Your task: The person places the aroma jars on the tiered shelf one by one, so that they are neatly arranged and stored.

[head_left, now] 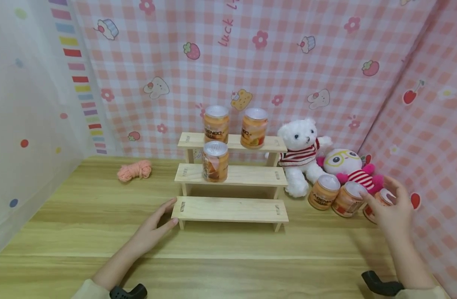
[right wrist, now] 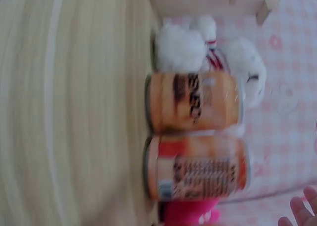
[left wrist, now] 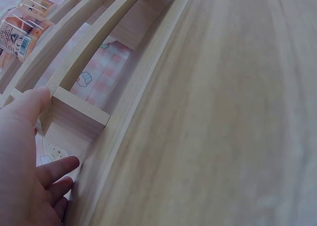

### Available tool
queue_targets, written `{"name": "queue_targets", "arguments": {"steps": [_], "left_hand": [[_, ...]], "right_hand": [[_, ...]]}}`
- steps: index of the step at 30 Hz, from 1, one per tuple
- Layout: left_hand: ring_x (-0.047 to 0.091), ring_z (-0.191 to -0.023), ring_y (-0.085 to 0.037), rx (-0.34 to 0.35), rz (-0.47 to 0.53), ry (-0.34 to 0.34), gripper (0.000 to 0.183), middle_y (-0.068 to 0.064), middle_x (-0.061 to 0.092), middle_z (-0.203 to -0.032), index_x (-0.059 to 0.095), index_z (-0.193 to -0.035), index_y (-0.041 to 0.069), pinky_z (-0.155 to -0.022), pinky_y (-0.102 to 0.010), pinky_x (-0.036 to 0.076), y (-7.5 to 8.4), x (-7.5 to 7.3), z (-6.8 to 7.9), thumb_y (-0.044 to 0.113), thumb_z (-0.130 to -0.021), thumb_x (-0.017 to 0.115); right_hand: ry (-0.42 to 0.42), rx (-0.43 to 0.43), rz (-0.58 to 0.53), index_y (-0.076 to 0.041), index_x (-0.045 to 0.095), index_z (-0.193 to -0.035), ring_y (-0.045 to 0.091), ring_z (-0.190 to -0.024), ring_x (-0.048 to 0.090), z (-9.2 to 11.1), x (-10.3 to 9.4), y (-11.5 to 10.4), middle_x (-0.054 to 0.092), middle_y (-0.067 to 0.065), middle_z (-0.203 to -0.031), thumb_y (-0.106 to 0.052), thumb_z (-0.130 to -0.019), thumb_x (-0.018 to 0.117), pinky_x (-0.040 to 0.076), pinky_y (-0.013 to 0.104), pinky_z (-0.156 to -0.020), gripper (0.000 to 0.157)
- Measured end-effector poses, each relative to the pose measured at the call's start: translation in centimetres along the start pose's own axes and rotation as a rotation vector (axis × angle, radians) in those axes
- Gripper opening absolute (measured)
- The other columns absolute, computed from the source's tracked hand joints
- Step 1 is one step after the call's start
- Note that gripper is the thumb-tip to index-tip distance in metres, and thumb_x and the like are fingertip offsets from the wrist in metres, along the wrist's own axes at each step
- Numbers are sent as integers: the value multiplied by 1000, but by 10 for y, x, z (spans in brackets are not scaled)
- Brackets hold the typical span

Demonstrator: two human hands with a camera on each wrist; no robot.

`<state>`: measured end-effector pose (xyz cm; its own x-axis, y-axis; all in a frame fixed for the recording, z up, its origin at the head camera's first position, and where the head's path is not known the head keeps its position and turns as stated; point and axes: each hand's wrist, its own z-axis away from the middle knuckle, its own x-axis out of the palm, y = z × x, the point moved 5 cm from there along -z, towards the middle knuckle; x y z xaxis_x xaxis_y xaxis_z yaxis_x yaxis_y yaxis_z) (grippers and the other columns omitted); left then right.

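Note:
A three-tier wooden stand [head_left: 228,209] holds several orange-labelled cans. Two cans stand on its top tier, one of them this can [head_left: 254,128], and another can [head_left: 215,162] is on the middle tier. My left hand [head_left: 150,230] is at the left end of the lowest tier; its thumb touches the front corner while the other fingers extend loosely beside it. On the right, my right hand [head_left: 394,211] reaches over a can [head_left: 382,200] with spread fingers, partly hiding it. Two more cans [right wrist: 195,102] stand side by side to its left.
A white teddy bear [head_left: 298,149] in a striped sweater and a pink plush toy [head_left: 342,162] sit behind the right-hand cans. A peach yarn bundle [head_left: 135,170] lies at the back left of the wood-grain table [head_left: 228,265]. Checked cloth [head_left: 228,74] hangs behind.

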<state>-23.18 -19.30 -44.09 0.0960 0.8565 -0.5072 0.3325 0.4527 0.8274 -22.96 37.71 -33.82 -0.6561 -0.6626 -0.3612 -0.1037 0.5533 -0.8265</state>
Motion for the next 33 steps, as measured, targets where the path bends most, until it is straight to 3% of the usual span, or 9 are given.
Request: {"name": "queue_targets", "arguments": {"steps": [3, 5, 11, 15, 22, 29, 33], "left_hand": [[35, -132, -36, -1, 6, -2, 60, -16, 48, -138, 33, -150, 15, -104, -61, 22, 1, 0, -1, 30, -97, 58], [35, -132, -36, 2, 9, -1, 60, -16, 48, -138, 33, -150, 15, -104, -61, 22, 1, 0, -1, 29, -97, 58], [36, -132, -35, 10, 6, 0, 60, -16, 49, -137, 33, -150, 15, -104, -61, 23, 2, -1, -1, 28, -97, 58], [36, -132, -35, 3, 0, 2, 60, -15, 49, -137, 33, -150, 16, -105, -60, 23, -1, -1, -1, 30, -97, 58], [36, -132, -35, 0, 0, 1, 61, -15, 49, -137, 33, -150, 15, -105, -60, 23, -2, 0, -1, 31, -97, 58], [36, -132, -36, 3, 8, 4, 59, -16, 49, -137, 34, -149, 17, -105, -61, 22, -1, 0, 0, 29, -97, 58], [36, -132, -35, -1, 10, 3, 59, -15, 49, -137, 34, -149, 18, -105, -61, 22, -1, 0, 0, 30, -97, 58]], "right_hand": [[-8, 38, -13, -19, 51, -138, 13, -121, 44, -5, -6, 10, 51, 3, -131, -15, -82, 77, 34, 27, -103, 63], [2, 56, -17, -15, 49, -140, 14, -123, 42, -8, -9, 17, 48, 6, -134, -13, -82, 77, 32, 26, -104, 64], [35, 185, 18, -20, 43, -145, 14, -124, 40, -15, -19, 41, 42, 7, -145, -20, -84, 75, 33, 22, -101, 69], [63, 179, -17, -18, 45, -143, 13, -127, 39, -18, -23, 53, 44, 6, -144, -18, -83, 75, 28, 25, -106, 67], [74, 190, -6, -15, 42, -144, 10, -120, 43, -16, -25, 70, 41, 3, -146, -15, -84, 74, 35, 9, -90, 69], [65, 196, 2, -9, 39, -146, -4, -93, 45, -17, -22, 84, 50, 5, -128, -14, -83, 75, 36, 6, -77, 72], [25, 247, -28, -12, 31, -150, 1, -105, 47, -18, -18, 92, 45, 5, -136, -15, -86, 72, 36, 6, -85, 76]]}}
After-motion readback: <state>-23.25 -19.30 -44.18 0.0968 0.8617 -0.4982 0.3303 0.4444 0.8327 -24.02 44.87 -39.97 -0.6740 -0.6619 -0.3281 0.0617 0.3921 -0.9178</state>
